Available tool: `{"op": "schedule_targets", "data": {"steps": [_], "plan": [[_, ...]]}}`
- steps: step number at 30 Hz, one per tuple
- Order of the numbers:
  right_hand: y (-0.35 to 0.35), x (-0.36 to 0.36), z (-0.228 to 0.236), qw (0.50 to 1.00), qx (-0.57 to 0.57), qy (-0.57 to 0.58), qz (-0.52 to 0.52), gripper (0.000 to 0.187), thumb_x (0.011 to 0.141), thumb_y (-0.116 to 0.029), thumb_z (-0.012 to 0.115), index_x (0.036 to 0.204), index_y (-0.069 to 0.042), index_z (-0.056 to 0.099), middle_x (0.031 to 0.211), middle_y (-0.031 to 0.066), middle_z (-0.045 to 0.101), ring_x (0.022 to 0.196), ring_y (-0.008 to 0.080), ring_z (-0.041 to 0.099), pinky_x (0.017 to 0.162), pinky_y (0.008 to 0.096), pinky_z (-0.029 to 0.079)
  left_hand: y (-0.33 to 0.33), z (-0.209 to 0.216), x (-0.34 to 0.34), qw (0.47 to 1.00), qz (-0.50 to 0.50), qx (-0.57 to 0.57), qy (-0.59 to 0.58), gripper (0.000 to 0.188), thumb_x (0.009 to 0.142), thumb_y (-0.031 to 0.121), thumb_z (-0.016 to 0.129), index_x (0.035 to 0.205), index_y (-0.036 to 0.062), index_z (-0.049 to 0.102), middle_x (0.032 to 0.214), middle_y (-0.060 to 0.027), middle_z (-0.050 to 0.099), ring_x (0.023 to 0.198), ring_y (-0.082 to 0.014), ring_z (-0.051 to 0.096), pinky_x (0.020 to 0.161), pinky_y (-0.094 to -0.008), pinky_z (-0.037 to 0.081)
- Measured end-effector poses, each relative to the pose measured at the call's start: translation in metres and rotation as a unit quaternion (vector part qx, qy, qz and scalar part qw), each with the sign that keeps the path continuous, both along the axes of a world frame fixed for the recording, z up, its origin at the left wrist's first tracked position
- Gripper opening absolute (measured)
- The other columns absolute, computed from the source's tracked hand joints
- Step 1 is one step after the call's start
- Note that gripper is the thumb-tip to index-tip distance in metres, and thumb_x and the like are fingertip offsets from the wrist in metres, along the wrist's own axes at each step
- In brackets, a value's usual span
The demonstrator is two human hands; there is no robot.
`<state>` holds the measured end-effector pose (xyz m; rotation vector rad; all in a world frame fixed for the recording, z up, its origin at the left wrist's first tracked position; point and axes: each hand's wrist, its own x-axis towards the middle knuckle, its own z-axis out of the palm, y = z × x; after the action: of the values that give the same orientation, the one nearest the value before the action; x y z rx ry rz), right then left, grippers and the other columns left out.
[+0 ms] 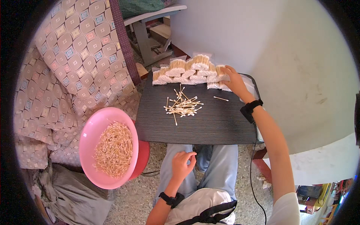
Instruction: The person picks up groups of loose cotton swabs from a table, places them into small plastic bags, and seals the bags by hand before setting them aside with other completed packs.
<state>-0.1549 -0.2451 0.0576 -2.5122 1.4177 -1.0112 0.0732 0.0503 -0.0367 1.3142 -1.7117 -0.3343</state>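
Note:
At the far right of the table, my right hand has its fingers and thumb around the end of a clear bag of cotton swabs. That bag sits at the right end of a stack of similar bags along the table's far edge. My left hand hovers above my lap, fingers curled toward the thumb, with nothing visible in it. A loose pile of cotton swabs lies mid-table, and a single cotton swab lies apart to its right.
A pink basin full of loose swabs stands left of the dark table, on something red. Patterned cloth hangs at the left. A pale wall borders the right, and a black cable runs down beside the table.

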Motion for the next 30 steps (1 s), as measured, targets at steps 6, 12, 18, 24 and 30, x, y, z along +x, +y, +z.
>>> {"op": "schedule_targets", "data": {"steps": [6,12,18,24,30], "plan": [[0.001,0.008,0.006,0.999,0.012,-0.049,0.019,0.046,0.074,-0.006,0.065,0.118,-0.009,0.056,0.129,0.0150,0.045,0.112,0.0350,0.050,0.096,0.0389,0.041,0.000,0.000,0.000,1.000,-0.003,0.005,-0.004,0.013,0.071,0.004,0.065,0.082,0.0106,0.064,0.058,0.0002,0.054,0.054,-0.0173,0.052,0.057,-0.0315,0.039],[-0.010,0.004,0.004,1.000,-0.003,-0.002,0.000,0.067,0.062,-0.010,0.075,0.122,-0.015,0.048,0.126,0.0160,0.044,0.114,0.0365,0.047,0.091,0.0442,0.043,-0.003,0.001,-0.001,1.000,-0.006,-0.002,-0.004,0.014,0.071,0.004,0.065,0.083,0.0113,0.064,0.059,-0.0001,0.054,0.055,-0.0175,0.052,0.057,-0.0316,0.039],[-0.041,0.009,0.029,0.991,0.093,0.080,0.052,0.094,0.051,-0.022,0.083,0.131,-0.011,0.037,0.133,0.0163,0.040,0.123,0.0376,0.037,0.102,0.0432,0.033,0.000,0.000,0.002,1.000,0.000,0.002,-0.026,0.014,0.071,0.005,0.065,0.082,0.0123,0.064,0.059,-0.0001,0.053,0.054,-0.0182,0.052,0.057,-0.0321,0.039],[-0.066,0.007,0.030,0.952,0.170,0.245,0.069,0.112,0.046,-0.034,0.083,0.139,-0.008,0.027,0.135,0.0172,0.039,0.124,0.0384,0.035,0.102,0.0460,0.033,-0.004,-0.003,-0.006,1.000,-0.001,0.000,-0.008,0.015,0.070,0.004,0.065,0.082,0.0124,0.063,0.058,-0.0004,0.052,0.053,-0.0186,0.051,0.056,-0.0325,0.039],[-0.041,0.030,0.034,0.929,0.203,0.309,0.016,0.116,0.042,-0.043,0.084,0.138,-0.005,0.030,0.132,0.0163,0.041,0.120,0.0385,0.038,0.097,0.0488,0.038,-0.001,-0.007,-0.001,1.000,0.012,0.014,-0.017,0.015,0.070,0.004,0.065,0.082,0.0121,0.064,0.058,-0.0010,0.051,0.053,-0.0194,0.051,0.056,-0.0328,0.040]]}}
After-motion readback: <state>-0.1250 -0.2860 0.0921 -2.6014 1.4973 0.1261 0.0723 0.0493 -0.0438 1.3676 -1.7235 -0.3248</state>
